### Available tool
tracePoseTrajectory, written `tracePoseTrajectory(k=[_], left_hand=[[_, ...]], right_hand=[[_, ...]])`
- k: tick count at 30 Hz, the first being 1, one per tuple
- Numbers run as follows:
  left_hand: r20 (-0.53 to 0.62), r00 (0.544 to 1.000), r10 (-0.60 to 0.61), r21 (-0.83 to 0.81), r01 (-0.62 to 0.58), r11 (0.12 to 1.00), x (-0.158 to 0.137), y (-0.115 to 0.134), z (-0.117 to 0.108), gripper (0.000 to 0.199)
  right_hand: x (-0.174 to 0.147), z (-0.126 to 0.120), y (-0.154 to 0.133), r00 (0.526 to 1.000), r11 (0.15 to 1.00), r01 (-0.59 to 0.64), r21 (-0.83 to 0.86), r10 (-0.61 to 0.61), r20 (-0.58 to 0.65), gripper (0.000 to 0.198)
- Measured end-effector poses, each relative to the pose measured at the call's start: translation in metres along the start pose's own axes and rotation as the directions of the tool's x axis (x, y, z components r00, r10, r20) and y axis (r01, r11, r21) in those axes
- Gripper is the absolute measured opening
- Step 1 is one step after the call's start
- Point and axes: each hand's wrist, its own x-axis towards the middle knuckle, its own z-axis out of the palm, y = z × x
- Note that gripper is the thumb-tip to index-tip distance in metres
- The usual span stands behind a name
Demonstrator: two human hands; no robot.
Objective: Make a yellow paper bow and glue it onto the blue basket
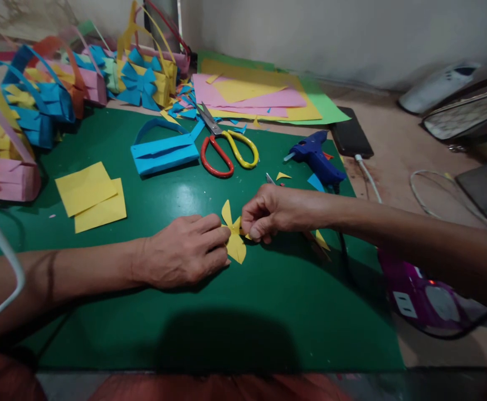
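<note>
A yellow paper flower [237,249] lies on the green mat [227,323] between my two hands. My left hand [189,248] rests on the mat with its fingers curled over the flower's left petals. My right hand [263,216] has thumb and forefinger pinched at the right petals. The upper and lower petals show; the others are partly covered by my fingers. Farther back are red-and-yellow-handled scissors [217,159] with open blades, a small blue paper bag [166,153], and a blue glue gun [317,159] to the right. Two yellow paper squares [91,195] overlap at the left.
Finished paper bags [66,100] with flowers crowd the back left. Coloured paper sheets [260,92] are stacked along the wall, with scraps before them. A phone [352,133] on a white cable and a purple power strip [423,295] lie at the right.
</note>
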Motion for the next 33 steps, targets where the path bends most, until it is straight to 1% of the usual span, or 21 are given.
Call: tracePoseTrajectory(k=[5, 12, 21, 29, 33], left_hand=[[-0.007, 1.000, -0.001, -0.005, 0.001, 1.000, -0.001, 0.000, 0.000, 0.020], [-0.010, 1.000, -0.007, -0.014, 0.007, 1.000, 0.000, 0.001, 0.000, 0.019], [-0.005, 1.000, -0.011, -0.003, 0.011, 1.000, 0.000, 0.000, 0.000, 0.022], [-0.005, 1.000, -0.005, 0.009, 0.005, 1.000, 0.000, 0.000, 0.000, 0.021], [-0.001, 1.000, -0.003, 0.012, 0.003, 1.000, 0.000, -0.001, 0.000, 0.021]], right_hand=[[0.000, 0.006, -0.001, 0.997, 1.000, -0.012, -0.004, 0.012, -0.080, 0.015], [0.001, 0.011, -0.005, 0.983, 0.996, -0.083, -0.038, 0.076, -0.166, 0.019], [0.004, 0.009, -0.005, 0.974, 0.984, -0.110, -0.139, 0.079, -0.213, 0.016], [0.008, 0.010, -0.011, 0.963, 0.970, -0.186, -0.158, 0.149, -0.223, 0.019], [0.010, 0.010, -0.009, 0.958, 0.955, -0.201, -0.219, 0.145, -0.246, 0.017]])
